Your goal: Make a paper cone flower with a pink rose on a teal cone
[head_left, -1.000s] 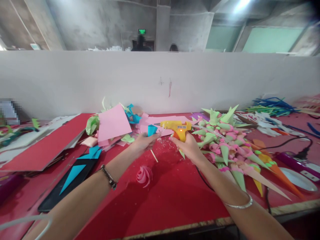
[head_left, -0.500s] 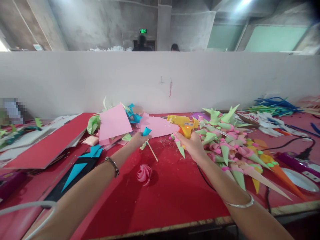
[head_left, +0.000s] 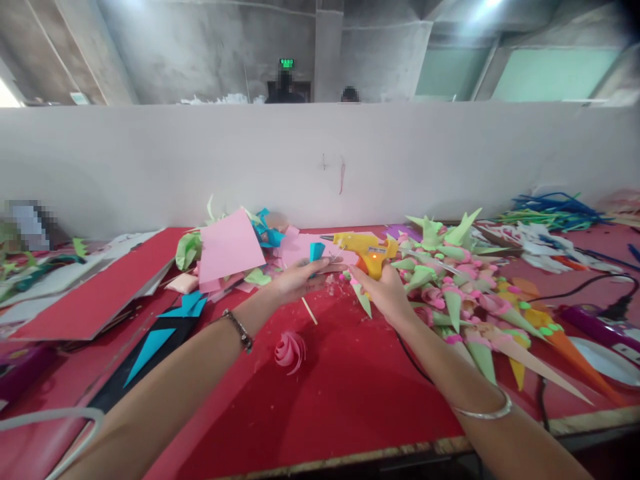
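Note:
My right hand (head_left: 385, 283) grips the handle of a yellow glue gun (head_left: 365, 245), whose nozzle points left and whose orange light is lit. My left hand (head_left: 295, 280) holds a small rolled piece of blue paper (head_left: 316, 251) upright, just below and left of the nozzle. Its fingers stretch toward my right hand. Below my left hand a thin wooden stick (head_left: 309, 311) lies on the red tabletop. Nearer to me sits a pink swirled paper flower (head_left: 290, 352).
Green and pink paper cones (head_left: 453, 307) are heaped on the right, near a purple power strip (head_left: 600, 327). Pink sheets (head_left: 233, 250) lie at the back. At left are blue paper pieces (head_left: 149, 355) and a red board (head_left: 100, 287). A white partition (head_left: 200, 160) stands behind.
My left hand has moved right with the blue paper, now near the nozzle, and its fingers have extended. The right hand and glue gun have stayed almost in place.

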Demonstrator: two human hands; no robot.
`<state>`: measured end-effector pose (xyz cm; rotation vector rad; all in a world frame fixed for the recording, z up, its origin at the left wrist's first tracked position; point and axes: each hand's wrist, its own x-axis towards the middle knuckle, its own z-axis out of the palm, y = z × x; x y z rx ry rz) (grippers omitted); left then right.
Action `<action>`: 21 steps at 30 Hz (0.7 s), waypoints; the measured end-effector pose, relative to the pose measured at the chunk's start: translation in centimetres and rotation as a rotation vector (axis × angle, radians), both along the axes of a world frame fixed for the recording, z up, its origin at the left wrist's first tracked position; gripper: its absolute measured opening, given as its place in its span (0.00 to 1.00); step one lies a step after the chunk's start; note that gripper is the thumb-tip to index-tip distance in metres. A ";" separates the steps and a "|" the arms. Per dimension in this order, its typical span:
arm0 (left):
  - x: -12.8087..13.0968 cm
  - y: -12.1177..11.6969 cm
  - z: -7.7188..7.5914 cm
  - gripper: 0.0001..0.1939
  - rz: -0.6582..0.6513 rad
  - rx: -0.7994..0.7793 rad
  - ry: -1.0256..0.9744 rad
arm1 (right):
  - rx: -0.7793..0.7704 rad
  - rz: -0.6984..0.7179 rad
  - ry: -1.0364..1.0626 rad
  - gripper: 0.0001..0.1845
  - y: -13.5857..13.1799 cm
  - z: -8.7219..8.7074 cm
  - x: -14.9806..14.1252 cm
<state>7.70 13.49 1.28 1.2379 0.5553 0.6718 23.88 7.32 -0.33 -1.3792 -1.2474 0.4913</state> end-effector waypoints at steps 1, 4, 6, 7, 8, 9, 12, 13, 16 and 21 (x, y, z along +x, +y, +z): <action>0.3 -0.2 0.1 0.11 0.016 -0.028 -0.025 | 0.001 0.003 -0.007 0.20 0.0 0.0 0.0; 0.8 -0.4 0.2 0.11 0.064 -0.083 -0.101 | -0.021 -0.018 -0.032 0.19 0.0 0.0 0.0; 0.9 -0.4 0.0 0.13 0.080 -0.078 -0.123 | -0.040 -0.035 -0.051 0.18 0.0 0.0 0.0; 0.8 -0.4 0.0 0.14 0.083 -0.079 -0.127 | -0.044 -0.036 -0.054 0.18 -0.1 0.1 0.0; 0.8 -0.3 -0.1 0.14 0.082 -0.082 -0.123 | -0.045 -0.031 -0.054 0.18 -0.1 0.1 0.0; 0.7 -0.3 -0.2 0.14 0.076 -0.086 -0.111 | -0.042 -0.025 -0.052 0.18 -0.1 0.1 0.0; 0.7 -0.5 -0.2 0.16 0.037 -0.104 -0.057 | -0.023 -0.027 -0.057 0.17 -0.1 0.0 0.0; 0.8 -0.6 -0.2 0.16 0.037 -0.088 -0.049 | -0.020 -0.028 -0.061 0.17 -0.1 0.0 0.0; 1.2 -0.8 -0.3 0.18 0.097 0.011 -0.057 | -0.019 -0.026 -0.069 0.18 0.1 -0.3 0.2; 1.4 -0.9 -0.3 0.17 0.159 0.137 0.002 | 0.008 -0.040 -0.082 0.20 0.2 -0.7 0.2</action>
